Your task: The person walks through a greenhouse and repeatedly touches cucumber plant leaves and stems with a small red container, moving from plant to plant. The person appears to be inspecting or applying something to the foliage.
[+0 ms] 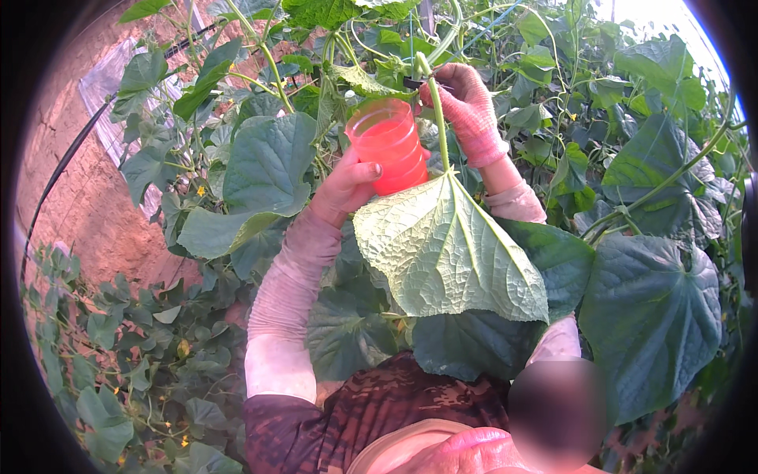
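My left hand (349, 183), bare, is closed around a clear ribbed plastic cup (388, 148) of red liquid, held tilted among the vines. To its right my right hand (465, 109), in a pinkish knitted glove, is raised beside a green leaf stalk (438, 118). Its fingertips are bent close to a small dark object (414, 83) at the stem; whether they grip it is hard to see. From the stalk hangs a large pale-backed cucumber leaf (456, 255), in front of my right forearm and below the cup.
Broad vine leaves (651, 308) crowd the right side and others (269, 166) the left. Thin blue strings (485, 26) run up at the top. A black hose (65, 160) and plastic sheeting (112, 89) lie along the earthen wall (118, 219).
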A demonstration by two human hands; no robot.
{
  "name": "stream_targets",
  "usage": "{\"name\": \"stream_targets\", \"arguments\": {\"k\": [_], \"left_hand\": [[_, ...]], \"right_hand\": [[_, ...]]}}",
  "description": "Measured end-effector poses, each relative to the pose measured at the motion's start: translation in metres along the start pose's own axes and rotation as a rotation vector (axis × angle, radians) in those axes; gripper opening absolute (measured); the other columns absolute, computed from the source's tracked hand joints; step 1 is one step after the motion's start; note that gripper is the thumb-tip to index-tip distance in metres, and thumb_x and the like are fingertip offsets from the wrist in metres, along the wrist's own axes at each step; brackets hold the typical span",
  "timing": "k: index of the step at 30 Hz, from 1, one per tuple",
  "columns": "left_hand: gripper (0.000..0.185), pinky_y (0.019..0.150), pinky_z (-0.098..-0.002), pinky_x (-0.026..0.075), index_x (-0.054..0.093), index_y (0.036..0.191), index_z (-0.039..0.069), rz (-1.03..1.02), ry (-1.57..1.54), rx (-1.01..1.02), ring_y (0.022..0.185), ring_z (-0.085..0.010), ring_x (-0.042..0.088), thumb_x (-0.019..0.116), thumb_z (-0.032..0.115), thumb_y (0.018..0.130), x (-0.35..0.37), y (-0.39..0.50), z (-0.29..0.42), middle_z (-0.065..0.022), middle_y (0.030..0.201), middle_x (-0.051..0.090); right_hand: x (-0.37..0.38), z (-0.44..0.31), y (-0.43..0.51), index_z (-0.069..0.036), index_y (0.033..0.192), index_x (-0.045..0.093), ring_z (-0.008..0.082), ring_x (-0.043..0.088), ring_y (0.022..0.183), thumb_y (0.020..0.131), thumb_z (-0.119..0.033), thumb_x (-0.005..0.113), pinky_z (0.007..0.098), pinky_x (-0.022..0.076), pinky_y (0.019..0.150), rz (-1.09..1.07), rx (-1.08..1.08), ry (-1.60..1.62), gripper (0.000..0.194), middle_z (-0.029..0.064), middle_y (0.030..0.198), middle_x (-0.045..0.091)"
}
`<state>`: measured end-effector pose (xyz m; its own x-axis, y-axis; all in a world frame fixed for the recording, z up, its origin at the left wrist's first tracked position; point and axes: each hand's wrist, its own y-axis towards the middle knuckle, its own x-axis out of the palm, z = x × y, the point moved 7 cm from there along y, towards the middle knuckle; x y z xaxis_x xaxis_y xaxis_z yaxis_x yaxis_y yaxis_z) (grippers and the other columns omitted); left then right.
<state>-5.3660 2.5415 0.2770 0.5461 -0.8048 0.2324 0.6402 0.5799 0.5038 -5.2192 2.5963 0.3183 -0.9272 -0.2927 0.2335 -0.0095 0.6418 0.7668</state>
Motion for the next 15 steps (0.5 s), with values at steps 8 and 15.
{"name": "stream_targets", "arguments": {"k": [8, 15], "left_hand": [[0.083, 0.101, -0.0378, 0.043, 0.032, 0.138, 0.0, 0.081, 0.056, 0.091, 0.116, -0.0252, 0.055, 0.077, 0.022, 0.071, 0.005, -0.009, -0.011, -0.0125, 0.127, 0.052], [0.087, 0.111, -0.0365, 0.029, 0.032, 0.141, 0.003, 0.182, 0.151, 0.049, 0.135, -0.0194, 0.034, 0.078, 0.018, 0.069, 0.001, -0.051, -0.034, -0.0105, 0.15, 0.029]], "right_hand": [[-0.02, 0.023, 0.016, 0.004, 0.133, 0.03, 0.0246, 0.064, 0.089, 0.077, 0.002, 0.072, 0.0345, 0.0555, 0.078, 0.24, 0.087, 0.294, 0.07, 0.0163, 0.109, 0.056], [-0.055, 0.034, 0.044, 0.003, 0.136, 0.03, 0.0238, 0.063, 0.094, 0.079, 0.001, 0.071, 0.032, 0.0544, 0.078, 0.304, 0.024, 0.165, 0.07, 0.0193, 0.12, 0.055]]}}
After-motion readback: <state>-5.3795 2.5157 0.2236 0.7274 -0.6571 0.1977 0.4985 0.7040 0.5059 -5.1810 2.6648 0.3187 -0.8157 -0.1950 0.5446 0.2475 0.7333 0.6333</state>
